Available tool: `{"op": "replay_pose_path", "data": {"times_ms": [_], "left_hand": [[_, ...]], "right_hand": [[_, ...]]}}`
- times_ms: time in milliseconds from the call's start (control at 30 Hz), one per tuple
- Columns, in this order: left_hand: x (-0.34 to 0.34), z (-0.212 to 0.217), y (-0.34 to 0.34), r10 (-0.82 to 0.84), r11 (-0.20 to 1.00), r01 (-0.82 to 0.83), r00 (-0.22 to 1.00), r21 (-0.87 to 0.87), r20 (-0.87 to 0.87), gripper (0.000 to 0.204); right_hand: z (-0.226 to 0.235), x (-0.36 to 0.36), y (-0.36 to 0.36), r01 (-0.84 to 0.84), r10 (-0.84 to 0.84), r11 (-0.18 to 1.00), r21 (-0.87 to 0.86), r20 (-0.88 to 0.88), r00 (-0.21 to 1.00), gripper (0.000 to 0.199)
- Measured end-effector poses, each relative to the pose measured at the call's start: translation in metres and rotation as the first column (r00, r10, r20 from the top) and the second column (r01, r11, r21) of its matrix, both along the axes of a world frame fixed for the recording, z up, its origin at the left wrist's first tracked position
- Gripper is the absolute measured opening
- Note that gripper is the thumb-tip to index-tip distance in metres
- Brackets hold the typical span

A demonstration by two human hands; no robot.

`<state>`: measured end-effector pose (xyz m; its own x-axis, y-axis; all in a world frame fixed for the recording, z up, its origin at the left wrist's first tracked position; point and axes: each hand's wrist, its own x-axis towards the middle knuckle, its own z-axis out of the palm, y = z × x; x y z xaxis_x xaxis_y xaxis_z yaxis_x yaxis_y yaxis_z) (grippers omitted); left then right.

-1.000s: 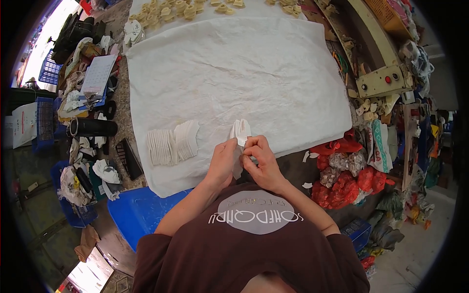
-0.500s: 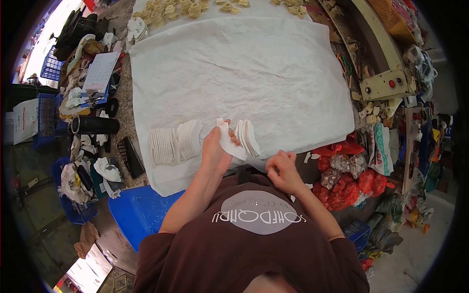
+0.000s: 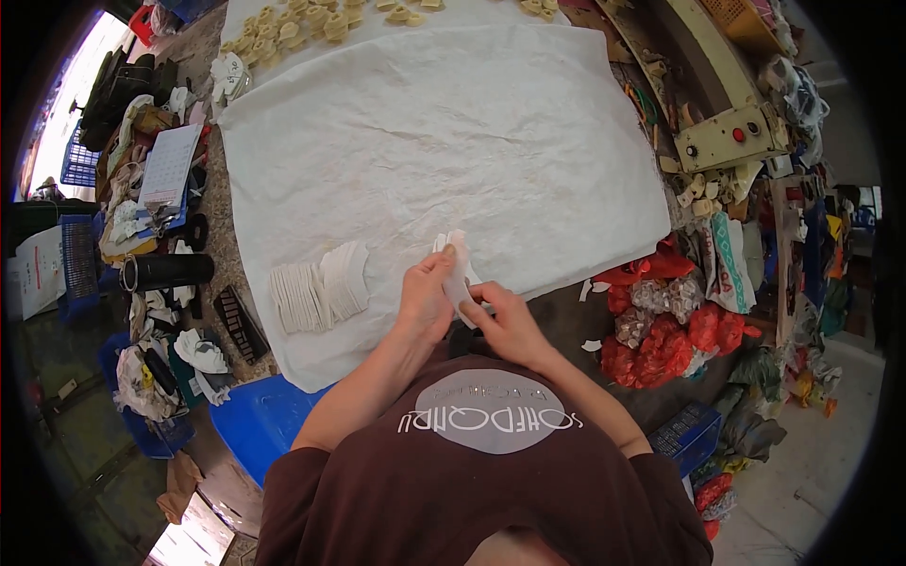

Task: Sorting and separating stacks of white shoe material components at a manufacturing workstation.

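A thin white curved piece (image 3: 457,274), like cut cloth or soft sheet, stands raised in front of my chest. My left hand (image 3: 429,291) pinches its upper part between thumb and fingers. At its lower end, my right hand (image 3: 506,323) is closed on the same piece, thumb pressed against it. Left of my hands, a fanned row of similar white pieces (image 3: 319,288) lies on the white cloth (image 3: 425,123) that covers the table. A few more white edges show just behind the held piece, mostly hidden by it and my fingers.
Small beige moulded parts (image 3: 321,19) lie along the far edge. To the left are a black cylinder (image 3: 168,272), a clipboard (image 3: 170,170) and a blue plastic surface (image 3: 260,424). Red bags (image 3: 661,349) and a machine control box (image 3: 731,140) stand at the right.
My right hand has come left from beside the piece and now grips its lower end. A translucent strip seen stretching between the hands earlier no longer shows. The whole view has shifted slightly.
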<state>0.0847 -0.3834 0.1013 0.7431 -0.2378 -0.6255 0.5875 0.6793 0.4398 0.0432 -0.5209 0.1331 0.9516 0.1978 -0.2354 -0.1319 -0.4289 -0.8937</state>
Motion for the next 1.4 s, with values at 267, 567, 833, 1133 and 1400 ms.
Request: {"op": "replay_pose_path", "data": {"times_ms": [267, 567, 833, 1133, 1400], "left_hand": [[-0.004, -0.058, 0.07, -0.374, 0.205, -0.23, 0.88, 0.951, 0.293, 0.02], [-0.02, -0.057, 0.09, -0.588, -0.413, -0.232, 0.806, 0.881, -0.063, 0.048], [-0.027, -0.038, 0.026, -0.942, 0.029, -0.433, 0.289, 0.901, 0.169, 0.04], [-0.027, -0.055, 0.009, -0.987, -0.161, -0.418, 0.071, 0.894, -0.144, 0.039], [-0.016, -0.038, 0.012, -0.973, 0.033, -0.324, 0.205, 0.946, 0.104, 0.036]], "right_hand": [[-0.088, 0.016, -0.036, 0.204, -0.214, 0.974, -0.1, -0.095, 0.972, 0.02], [-0.112, 0.017, -0.017, 0.116, -0.112, 0.833, -0.541, 0.039, 0.993, 0.02], [-0.131, 0.06, -0.022, -0.024, 0.142, 0.848, -0.53, 0.184, 0.973, 0.016], [-0.129, 0.061, -0.062, 0.639, -0.641, 0.768, 0.051, 0.057, 0.766, 0.007], [-0.204, -0.141, -0.25, 0.432, -0.584, 0.742, -0.513, -0.179, 0.792, 0.05]]}}
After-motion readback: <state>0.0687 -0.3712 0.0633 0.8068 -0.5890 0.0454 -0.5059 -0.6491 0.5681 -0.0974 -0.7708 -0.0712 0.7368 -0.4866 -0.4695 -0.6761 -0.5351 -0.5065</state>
